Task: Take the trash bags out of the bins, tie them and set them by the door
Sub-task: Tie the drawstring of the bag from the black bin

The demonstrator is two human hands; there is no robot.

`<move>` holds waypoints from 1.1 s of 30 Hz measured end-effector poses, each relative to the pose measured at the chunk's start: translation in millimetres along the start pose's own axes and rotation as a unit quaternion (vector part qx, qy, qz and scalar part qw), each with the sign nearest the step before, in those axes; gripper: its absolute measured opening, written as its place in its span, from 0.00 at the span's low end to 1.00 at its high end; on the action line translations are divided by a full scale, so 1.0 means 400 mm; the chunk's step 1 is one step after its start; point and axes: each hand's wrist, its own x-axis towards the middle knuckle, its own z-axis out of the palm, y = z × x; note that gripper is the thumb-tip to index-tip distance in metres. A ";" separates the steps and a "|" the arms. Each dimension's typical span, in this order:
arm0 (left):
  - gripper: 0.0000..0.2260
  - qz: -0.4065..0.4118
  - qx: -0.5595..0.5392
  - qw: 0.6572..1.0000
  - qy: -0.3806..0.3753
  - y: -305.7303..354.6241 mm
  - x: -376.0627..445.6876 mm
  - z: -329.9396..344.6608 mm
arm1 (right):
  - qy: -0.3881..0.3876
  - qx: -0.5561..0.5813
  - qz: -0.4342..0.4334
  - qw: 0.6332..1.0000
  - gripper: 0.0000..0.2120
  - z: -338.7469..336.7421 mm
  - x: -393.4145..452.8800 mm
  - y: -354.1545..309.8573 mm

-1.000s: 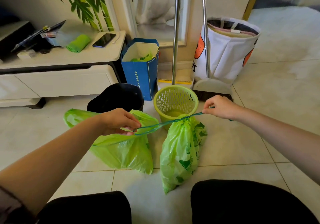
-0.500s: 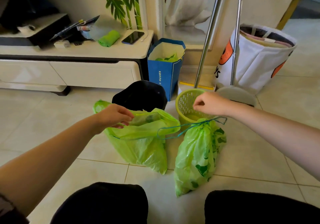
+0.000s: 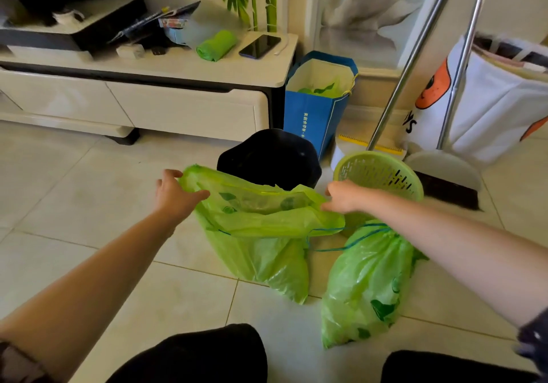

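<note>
Holding the open green trash bag (image 3: 261,228) by its rim on the floor: left hand (image 3: 175,194) pinches one end, right hand (image 3: 341,197) the other; tied bag (image 3: 367,282) just beside.

A second earlier both hands pulled a blue drawstring (image 3: 350,230) taut between them above the tied bag (image 3: 366,282); the cord then went slack and lay looped across that bag's gathered neck. The right hand (image 3: 344,196) let go of the string and moved left to the near right corner of the open bag (image 3: 261,228), just in front of the green basket (image 3: 382,172). The left hand (image 3: 175,194) shifted from the cord to the open bag's far left rim, thumb over the edge. The bag's mouth, bunched before, was spread wide between the two hands.
</note>
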 end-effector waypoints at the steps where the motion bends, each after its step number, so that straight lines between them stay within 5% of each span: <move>1: 0.35 -0.034 -0.024 0.999 -0.027 -0.009 0.001 0.002 | -0.005 0.009 0.003 1.000 0.18 0.008 0.009 0.000; 10: 0.46 -0.150 -0.170 0.961 -0.162 -0.030 -0.039 0.020 | 0.038 0.120 -0.001 0.992 0.12 0.010 0.016 -0.034; 12: 0.37 -0.155 -0.164 0.960 -0.168 -0.025 -0.045 0.008 | 0.062 0.166 -0.005 0.984 0.13 -0.004 0.012 -0.040; 15: 0.09 -0.144 -0.141 0.964 -0.173 -0.010 -0.044 -0.020 | 0.101 0.200 -0.020 0.974 0.15 -0.036 -0.007 -0.045; 22: 0.03 -0.121 -0.335 0.933 -0.053 0.020 -0.017 -0.088 | 0.102 0.278 0.004 0.955 0.09 -0.068 -0.063 -0.030; 28: 0.25 -0.157 -0.307 0.920 -0.188 -0.012 -0.084 -0.054 | -0.027 0.220 0.000 0.975 0.05 -0.036 -0.112 -0.034; 33: 0.30 -0.180 -0.279 0.926 -0.179 -0.049 -0.115 -0.017 | -0.018 0.121 -0.025 0.992 0.15 -0.035 -0.093 -0.055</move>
